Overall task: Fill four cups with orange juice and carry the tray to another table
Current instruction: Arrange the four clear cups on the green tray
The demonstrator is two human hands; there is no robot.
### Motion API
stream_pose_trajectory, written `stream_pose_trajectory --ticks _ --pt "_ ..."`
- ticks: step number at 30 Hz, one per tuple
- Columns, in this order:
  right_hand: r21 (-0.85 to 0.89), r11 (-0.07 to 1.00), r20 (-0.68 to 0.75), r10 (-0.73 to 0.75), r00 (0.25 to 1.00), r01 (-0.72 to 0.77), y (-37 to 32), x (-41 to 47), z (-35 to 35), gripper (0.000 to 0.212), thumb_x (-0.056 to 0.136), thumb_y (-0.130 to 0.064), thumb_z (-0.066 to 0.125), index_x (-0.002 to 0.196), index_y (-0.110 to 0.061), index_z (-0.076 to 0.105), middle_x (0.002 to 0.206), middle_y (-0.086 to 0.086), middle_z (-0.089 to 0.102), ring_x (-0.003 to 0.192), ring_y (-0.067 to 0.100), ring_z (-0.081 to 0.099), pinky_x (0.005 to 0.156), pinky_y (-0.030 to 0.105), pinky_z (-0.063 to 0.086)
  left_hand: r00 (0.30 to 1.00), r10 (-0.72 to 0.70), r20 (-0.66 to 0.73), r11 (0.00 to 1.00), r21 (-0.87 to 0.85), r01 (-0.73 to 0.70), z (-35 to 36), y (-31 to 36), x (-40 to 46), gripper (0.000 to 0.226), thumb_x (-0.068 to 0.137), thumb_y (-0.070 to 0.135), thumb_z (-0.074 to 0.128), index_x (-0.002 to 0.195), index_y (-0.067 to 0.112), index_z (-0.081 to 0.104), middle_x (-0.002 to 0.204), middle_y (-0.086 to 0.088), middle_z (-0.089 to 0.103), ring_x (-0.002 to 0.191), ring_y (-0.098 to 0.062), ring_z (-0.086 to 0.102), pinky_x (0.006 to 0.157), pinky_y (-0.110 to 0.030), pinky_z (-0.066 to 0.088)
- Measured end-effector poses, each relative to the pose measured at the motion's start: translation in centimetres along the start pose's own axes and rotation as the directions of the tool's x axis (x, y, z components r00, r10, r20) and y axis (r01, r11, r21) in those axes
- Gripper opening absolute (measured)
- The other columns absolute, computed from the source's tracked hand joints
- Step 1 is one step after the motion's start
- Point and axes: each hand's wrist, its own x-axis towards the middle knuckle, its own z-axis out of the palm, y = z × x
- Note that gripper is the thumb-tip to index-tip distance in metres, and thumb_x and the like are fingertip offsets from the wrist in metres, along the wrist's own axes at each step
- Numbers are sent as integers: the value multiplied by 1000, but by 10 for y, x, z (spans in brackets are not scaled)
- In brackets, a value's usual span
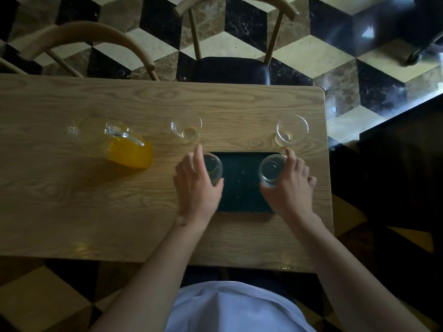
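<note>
Table [72, 212] held the dark tray [242, 188]. Juice pitcher [127, 147] sat well left of tray, nearer left hand [196, 185], which gripped an empty cup [213, 167] at tray's left edge. Right hand [291, 185] gripped another cup [272, 170] at its right edge. Two cups [187, 128] [291, 129] stood beyond tray.

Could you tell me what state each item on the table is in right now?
Pitcher: upright, partly full of orange juice.
Far left cup: empty, on table.
Far right cup: empty, on table.
Left hand: gripping an empty cup.
Right hand: gripping another empty cup.
Tray: between both hands.
</note>
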Motion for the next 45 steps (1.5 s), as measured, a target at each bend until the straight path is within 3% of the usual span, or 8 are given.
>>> stream_pose_trajectory --ticks 8,22,26,29,33,35,40,45 --pt "13 999 77 -50 996 49 -23 17 23 107 72 -48 75 153 -15 14 139 10 47 126 31 47 98 50 35 982 -11 190 999 47 2 29 13 16 113 70 42 87 154 17 17 137 -15 52 122 -35 53 102 -48 44" --pt "40 997 115 -69 991 65 -36 50 22 111 69 -50 76 155 -17 14 145 6 43 131 30 43 103 48 33 970 -7 243 1000 -17 12 28 6 61 114 71 38 88 155 23 12 149 -14 46 129 -36 49 101 -47 46" --pt "43 998 129 -57 990 52 -33 49 21 115 66 -57 77 154 -18 13 146 5 41 131 29 42 103 49 33 969 11 248 998 -58 3 27 4 60 110 74 49 83 157 22 17 150 -12 44 131 -35 47 102 -46 45" --pt "71 997 171 -43 984 32 -28 50 16 121 63 -65 77 154 -19 14 150 4 35 135 29 38 105 51 32 986 3 169 994 -112 16 24 0 61 96 83 63 66 156 17 24 152 -11 45 136 -31 43 106 -45 42" --pt "155 988 195 -7 981 -23 -10 52 1 118 62 -78 71 152 -21 22 152 2 33 139 26 33 110 54 29 980 -159 -123 962 -243 126 20 -20 69 68 92 38 63 147 5 39 140 -15 54 128 -30 49 104 -49 46" --pt "232 971 140 30 990 -62 4 53 -6 108 66 -77 68 149 -19 31 147 3 38 135 25 38 111 54 32 956 -237 -176 940 -289 180 19 -33 76 68 91 32 66 146 2 40 141 -19 51 130 -32 47 104 -51 46" --pt "296 944 -17 160 987 -147 34 77 -11 91 75 -54 77 143 -7 40 140 15 42 132 32 38 110 52 37 954 -300 -22 927 -245 285 16 -50 104 89 84 30 79 153 7 29 150 -20 40 140 -34 38 112 -43 42" --pt "283 935 26 218 976 -216 38 108 -4 113 68 -50 84 152 -7 22 153 15 32 143 33 27 114 49 30 921 -324 217 923 -141 358 14 -51 137 119 72 39 89 159 8 15 159 -21 27 147 -38 27 120 -47 28"
